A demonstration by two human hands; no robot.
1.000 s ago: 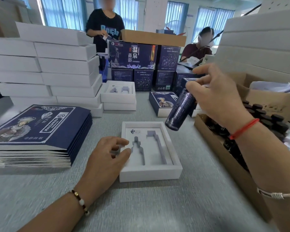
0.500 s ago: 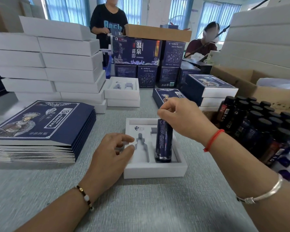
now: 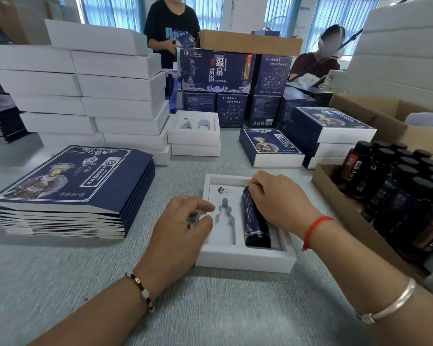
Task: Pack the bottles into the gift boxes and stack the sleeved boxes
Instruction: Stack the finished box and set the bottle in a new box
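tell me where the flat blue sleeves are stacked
In the head view the stack of blue sleeves lies on the table's left side, left of the left hand and in front of the piled white boxes.

Two people (image 3: 171,33) work beyond the grey table (image 3: 60,283), windows (image 3: 110,11) behind

A: Room?
B: Windows (image 3: 115,11) along the far wall, blue vertical blinds (image 3: 335,18), daylight coming through. White pillar (image 3: 248,13) between windows.
A: Furniture?
B: Grey table (image 3: 73,283), fine streaked finish. Two people behind it: one standing (image 3: 171,26), one seated (image 3: 315,63).
A: Floor?
B: Hidden. Something dark at far left, possibly shelving; too blurred.
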